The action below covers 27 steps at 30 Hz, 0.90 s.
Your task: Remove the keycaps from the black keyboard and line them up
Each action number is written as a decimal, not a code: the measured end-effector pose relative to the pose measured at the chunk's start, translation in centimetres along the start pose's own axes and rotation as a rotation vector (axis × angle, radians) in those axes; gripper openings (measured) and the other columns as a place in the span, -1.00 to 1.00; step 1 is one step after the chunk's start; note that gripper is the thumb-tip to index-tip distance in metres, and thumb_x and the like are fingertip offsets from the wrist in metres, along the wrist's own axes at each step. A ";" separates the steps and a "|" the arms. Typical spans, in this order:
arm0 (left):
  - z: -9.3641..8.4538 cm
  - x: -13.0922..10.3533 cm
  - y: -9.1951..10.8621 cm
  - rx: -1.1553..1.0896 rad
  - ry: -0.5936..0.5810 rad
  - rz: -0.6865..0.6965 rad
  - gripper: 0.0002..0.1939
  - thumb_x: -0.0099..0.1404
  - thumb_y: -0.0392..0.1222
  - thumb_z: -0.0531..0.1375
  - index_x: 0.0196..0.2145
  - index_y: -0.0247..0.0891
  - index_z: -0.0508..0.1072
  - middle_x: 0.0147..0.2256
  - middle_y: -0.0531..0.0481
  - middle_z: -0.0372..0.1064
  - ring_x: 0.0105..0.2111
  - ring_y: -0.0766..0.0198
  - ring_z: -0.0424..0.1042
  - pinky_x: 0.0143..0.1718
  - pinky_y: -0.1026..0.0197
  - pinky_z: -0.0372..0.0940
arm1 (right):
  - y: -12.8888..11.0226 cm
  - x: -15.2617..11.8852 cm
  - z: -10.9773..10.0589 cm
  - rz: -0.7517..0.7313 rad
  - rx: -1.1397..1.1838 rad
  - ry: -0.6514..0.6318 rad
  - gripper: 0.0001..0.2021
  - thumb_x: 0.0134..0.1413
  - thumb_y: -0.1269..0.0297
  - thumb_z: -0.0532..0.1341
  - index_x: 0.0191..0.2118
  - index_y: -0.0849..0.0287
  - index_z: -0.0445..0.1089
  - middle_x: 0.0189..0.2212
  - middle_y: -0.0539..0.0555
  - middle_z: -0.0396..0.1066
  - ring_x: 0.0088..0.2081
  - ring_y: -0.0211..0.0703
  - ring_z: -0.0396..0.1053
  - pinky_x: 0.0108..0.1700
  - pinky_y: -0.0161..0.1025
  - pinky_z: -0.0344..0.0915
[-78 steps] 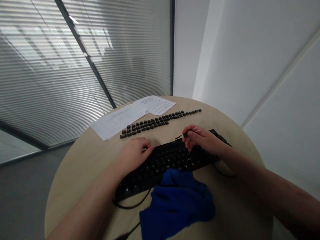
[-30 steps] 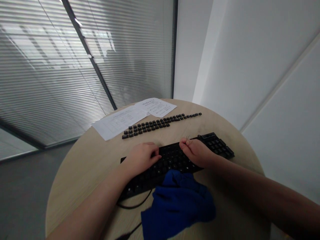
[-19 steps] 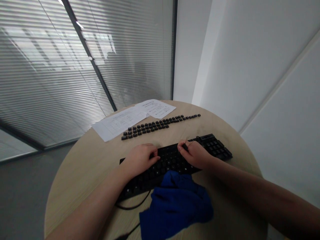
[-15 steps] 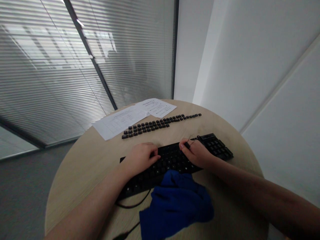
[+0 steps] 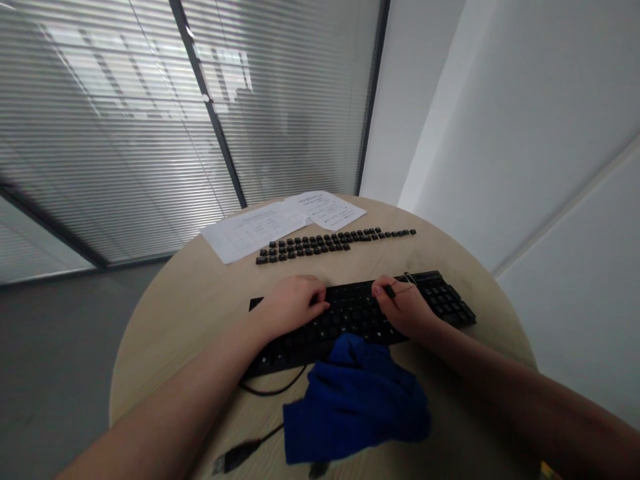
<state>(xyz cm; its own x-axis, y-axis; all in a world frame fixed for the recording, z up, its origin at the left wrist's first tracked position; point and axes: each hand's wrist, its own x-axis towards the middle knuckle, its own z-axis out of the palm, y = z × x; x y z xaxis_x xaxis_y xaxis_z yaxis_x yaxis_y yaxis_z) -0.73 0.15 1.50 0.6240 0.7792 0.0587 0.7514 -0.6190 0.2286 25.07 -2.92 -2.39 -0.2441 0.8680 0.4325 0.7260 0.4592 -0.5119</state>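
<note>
Keyboard (image 5: 350,317), black: laid aslant on the round table (image 5: 175,333), squarely within reach of both hands. Left hand (image 5: 296,303): set over the keyboard's far edge, fingers curled, seemingly so that the board is steadied; whether anything is gripped under them cannot be told. Right hand (image 5: 403,308): closed on a small dark piece (image 5: 389,291), pinched between thumb and fingers above the keys — probably for fine control; thin wire (image 5: 410,281) is seen beside it. Loose keys (image 5: 325,249): ranged in rows beyond the keyboard, presumably so that their order is preserved. Papers (image 5: 260,230): spread behind the rows, out of the way. Cloth (image 5: 357,403), blue: bunched at the near edge. Plug (image 5: 235,457): left lying beside the cloth, apparently unconnected.
</note>
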 end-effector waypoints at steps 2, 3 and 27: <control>0.1 -0.1 0.0 0.001 0.019 0.005 -0.83 0.27 -0.08 0.18 -0.40 -0.19 0.47 -0.41 0.02 0.40 -0.39 0.22 0.34 -0.36 0.20 0.12 | -0.1 0.0 0.0 0.003 0.002 0.003 -0.78 0.26 0.23 0.02 -0.37 0.12 0.33 -0.64 -0.02 0.33 -0.57 -0.16 0.32 -0.39 -0.25 0.22; 0.1 -0.1 0.0 0.001 0.024 0.006 -0.83 0.27 -0.08 0.18 -0.40 -0.19 0.47 -0.41 0.02 0.40 -0.40 0.22 0.34 -0.36 0.20 0.12 | -0.1 0.0 -0.1 0.003 0.006 0.002 -0.77 0.26 0.23 0.02 -0.37 0.11 0.33 -0.64 -0.03 0.32 -0.57 -0.16 0.32 -0.39 -0.25 0.21; -0.1 -0.3 0.2 -0.056 0.031 -0.004 -0.84 0.29 -0.09 0.19 -0.34 -0.19 0.50 -0.36 -0.01 0.44 -0.34 0.18 0.39 -0.32 0.18 0.17 | 0.1 0.1 -0.7 -0.026 0.131 0.116 -0.75 0.30 0.23 0.06 -0.43 0.12 0.29 -0.59 -0.02 0.37 -0.53 -0.21 0.35 -0.38 -0.27 0.25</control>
<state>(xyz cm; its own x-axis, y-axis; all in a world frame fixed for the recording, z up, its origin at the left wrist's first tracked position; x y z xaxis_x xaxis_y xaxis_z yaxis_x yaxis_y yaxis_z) -0.76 -0.17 1.59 0.6139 0.7845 0.0875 0.7397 -0.6104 0.2833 25.52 -2.94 -1.90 -0.1802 0.8311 0.5260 0.6287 0.5086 -0.5882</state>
